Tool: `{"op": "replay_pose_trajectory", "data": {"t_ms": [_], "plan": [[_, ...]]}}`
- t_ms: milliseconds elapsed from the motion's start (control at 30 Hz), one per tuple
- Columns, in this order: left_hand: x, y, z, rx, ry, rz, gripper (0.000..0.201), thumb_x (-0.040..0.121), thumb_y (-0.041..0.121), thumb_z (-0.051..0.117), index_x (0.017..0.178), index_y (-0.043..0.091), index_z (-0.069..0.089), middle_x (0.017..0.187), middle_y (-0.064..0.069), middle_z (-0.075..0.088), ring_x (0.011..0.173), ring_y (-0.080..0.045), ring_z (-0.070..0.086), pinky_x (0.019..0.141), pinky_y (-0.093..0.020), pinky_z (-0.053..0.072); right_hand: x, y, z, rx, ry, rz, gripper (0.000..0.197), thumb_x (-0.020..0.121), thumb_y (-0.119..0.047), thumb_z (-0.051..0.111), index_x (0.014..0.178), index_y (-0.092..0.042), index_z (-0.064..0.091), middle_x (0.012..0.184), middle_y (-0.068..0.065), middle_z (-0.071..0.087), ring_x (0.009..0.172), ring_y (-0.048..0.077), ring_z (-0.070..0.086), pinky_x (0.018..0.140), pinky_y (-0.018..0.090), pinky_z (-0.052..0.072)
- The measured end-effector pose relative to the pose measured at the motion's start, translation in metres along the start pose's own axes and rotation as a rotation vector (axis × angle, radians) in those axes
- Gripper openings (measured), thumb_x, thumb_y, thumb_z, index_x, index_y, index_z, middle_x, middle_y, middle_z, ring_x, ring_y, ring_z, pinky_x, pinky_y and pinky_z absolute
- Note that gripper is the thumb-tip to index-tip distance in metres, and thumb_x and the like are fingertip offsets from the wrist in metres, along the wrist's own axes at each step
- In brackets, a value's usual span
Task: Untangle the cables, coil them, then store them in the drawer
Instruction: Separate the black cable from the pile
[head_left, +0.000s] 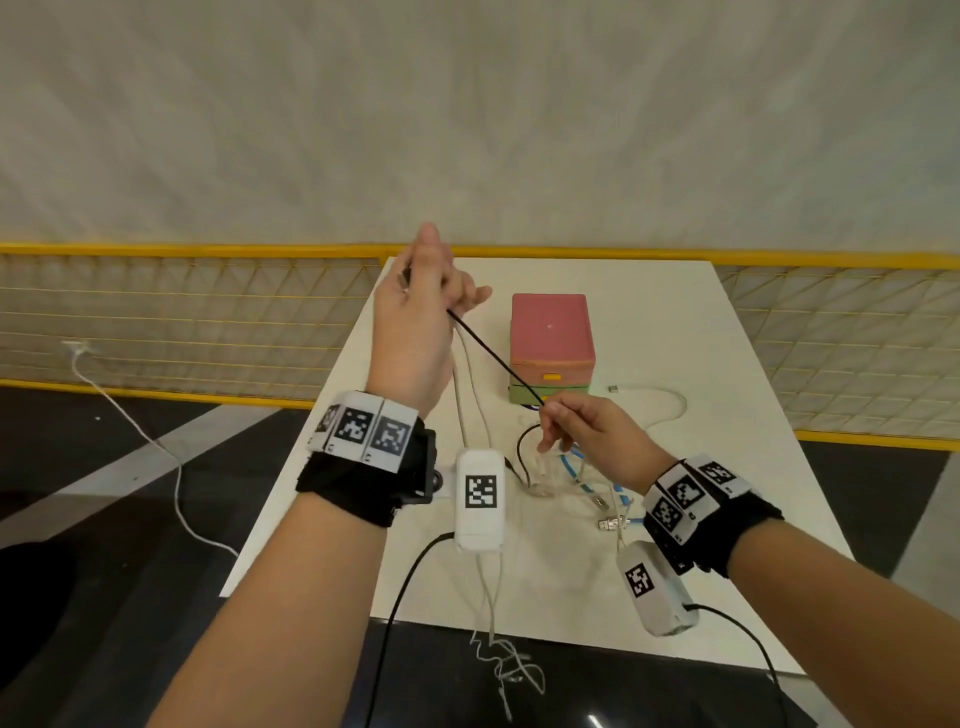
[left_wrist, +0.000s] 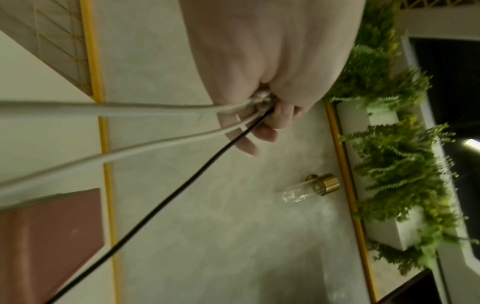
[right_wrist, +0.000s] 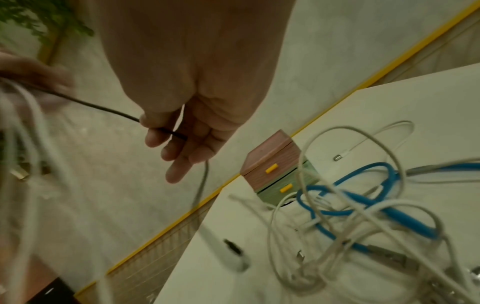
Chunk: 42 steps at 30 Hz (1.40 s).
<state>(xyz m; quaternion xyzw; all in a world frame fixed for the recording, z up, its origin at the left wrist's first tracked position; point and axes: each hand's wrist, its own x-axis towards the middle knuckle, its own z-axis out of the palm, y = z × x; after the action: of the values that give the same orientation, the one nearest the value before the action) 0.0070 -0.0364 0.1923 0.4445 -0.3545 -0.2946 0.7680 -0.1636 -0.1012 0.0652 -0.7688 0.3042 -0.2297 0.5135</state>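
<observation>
In the head view, a stray white cable (head_left: 130, 426) is lying on the dark floor at the left of the frame. Right of it, the left hand (head_left: 415, 322) is rising above the table's far left corner with its fingers curled, gripping the end of a black cable (head_left: 493, 358) together with two white cables (head_left: 470, 395) that are hanging down toward the table (head_left: 727, 332). The left wrist view is showing the same grip: the fingers (left_wrist: 262, 131) are closing round the black strand and both white strands.

The black cable is running taut, down and to the right, to the right hand (head_left: 587, 431) in the lower middle of the frame. That hand is pinching the cable between thumb and forefinger, while the other fingers (right_wrist: 182, 164) are staying loosely extended, as the right wrist view shows.

Behind the right hand, a small drawer box (head_left: 551, 348) is standing in the centre of the table, with a pink upper drawer and a green lower one, each with a yellow handle. Both drawers are sitting closed, so what is in them cannot be told.

Below the right hand, a tangle of white and blue cables (right_wrist: 363, 205) is lying on the table, outside the drawers. Further right, another white cable (head_left: 660, 400) is curving beside the box.
</observation>
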Motion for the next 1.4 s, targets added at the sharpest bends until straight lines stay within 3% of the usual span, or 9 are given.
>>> {"op": "replay_pose_trajectory", "data": {"t_ms": [133, 300, 400, 633, 900, 1100, 1233, 1333, 1400], "plan": [[0.000, 0.017, 0.000, 0.090, -0.087, -0.048, 0.039, 0.099, 0.030, 0.053, 0.062, 0.023, 0.043, 0.053, 0.009, 0.024, 0.041, -0.007, 0.019, 0.036, -0.017, 0.017, 0.011, -0.004, -0.014, -0.032, 0.035, 0.025, 0.027, 0.100, -0.018, 0.039, 0.077, -0.013, 0.053, 0.071, -0.002, 0.057, 0.070, 0.009, 0.071, 0.059, 0.027, 0.049], [-0.012, -0.006, 0.009, 0.831, -0.390, -0.065, 0.025, 0.091, 0.035, 0.064, 0.110, 0.019, 0.068, 0.099, 0.011, 0.069, 0.082, -0.005, 0.065, 0.070, -0.026, 0.049, 0.020, -0.041, -0.033, -0.119, 0.220, -0.109, 0.026, 0.098, -0.019, 0.043, 0.087, 0.000, 0.057, 0.062, 0.007, 0.054, 0.050, 0.004, 0.056, 0.053, 0.016, 0.043], [-0.019, -0.019, 0.009, 0.938, -0.506, -0.182, 0.039, 0.096, 0.040, 0.053, 0.093, 0.003, 0.067, 0.059, 0.002, 0.059, 0.052, -0.012, 0.052, 0.052, -0.027, 0.041, 0.020, -0.064, -0.041, -0.131, 0.275, -0.193, 0.023, 0.098, -0.016, 0.044, 0.085, -0.004, 0.058, 0.053, 0.003, 0.046, 0.045, 0.007, 0.044, 0.047, 0.010, 0.036], [-0.005, -0.016, 0.005, 0.788, -0.245, 0.093, 0.037, 0.099, 0.029, 0.050, 0.062, 0.024, 0.052, 0.062, 0.011, 0.052, 0.061, 0.002, 0.045, 0.060, -0.013, 0.032, 0.001, -0.048, -0.025, -0.061, 0.167, -0.133, 0.025, 0.099, -0.015, 0.042, 0.082, -0.006, 0.058, 0.054, 0.005, 0.052, 0.049, 0.012, 0.050, 0.053, 0.010, 0.038], [0.008, -0.022, -0.020, 0.653, 0.158, 0.008, 0.038, 0.099, 0.035, 0.050, 0.062, 0.025, 0.052, 0.066, 0.012, 0.046, 0.053, 0.003, 0.040, 0.052, -0.014, 0.033, -0.032, -0.008, 0.002, 0.005, 0.010, 0.031, 0.025, 0.099, -0.011, 0.041, 0.079, -0.003, 0.056, 0.060, 0.000, 0.055, 0.051, 0.014, 0.056, 0.052, 0.013, 0.039], [0.000, -0.022, -0.016, 0.687, 0.151, 0.042, 0.037, 0.099, 0.032, 0.050, 0.063, 0.023, 0.053, 0.068, 0.011, 0.053, 0.053, 0.010, 0.045, 0.054, -0.006, 0.035, -0.051, 0.017, 0.020, -0.014, -0.073, 0.142, 0.027, 0.099, -0.013, 0.038, 0.079, -0.006, 0.055, 0.066, 0.003, 0.063, 0.064, 0.021, 0.065, 0.056, 0.027, 0.041], [-0.009, -0.018, -0.016, 0.893, -0.207, -0.076, 0.036, 0.098, 0.035, 0.051, 0.067, 0.020, 0.062, 0.087, -0.007, 0.067, 0.057, 0.003, 0.046, 0.054, -0.006, 0.035, -0.055, 0.018, 0.023, -0.227, -0.210, 0.271, 0.023, 0.097, -0.022, 0.044, 0.101, -0.015, 0.065, 0.083, -0.002, 0.069, 0.062, 0.009, 0.066, 0.059, 0.009, 0.038], [-0.020, -0.001, -0.014, 1.160, -0.697, -0.256, 0.031, 0.094, 0.040, 0.058, 0.082, 0.016, 0.073, 0.082, 0.010, 0.062, 0.055, 0.013, 0.049, 0.050, -0.002, 0.033, -0.056, 0.007, 0.012, -0.340, -0.160, 0.308, 0.070, 0.088, -0.047, 0.055, 0.147, -0.022, 0.026, 0.124, 0.004, 0.060, 0.067, -0.010, 0.049, 0.061, 0.004, 0.035], [-0.027, 0.005, -0.014, 1.238, -0.883, -0.349, 0.028, 0.088, 0.048, 0.062, 0.092, 0.022, 0.073, 0.078, 0.021, 0.055, 0.054, 0.020, 0.048, 0.050, -0.003, 0.033, -0.053, -0.011, 0.003, -0.230, -0.062, 0.231, 0.081, 0.087, -0.045, 0.058, 0.150, -0.028, 0.009, 0.124, -0.007, 0.051, 0.069, 0.003, 0.050, 0.063, 0.009, 0.041]]}}
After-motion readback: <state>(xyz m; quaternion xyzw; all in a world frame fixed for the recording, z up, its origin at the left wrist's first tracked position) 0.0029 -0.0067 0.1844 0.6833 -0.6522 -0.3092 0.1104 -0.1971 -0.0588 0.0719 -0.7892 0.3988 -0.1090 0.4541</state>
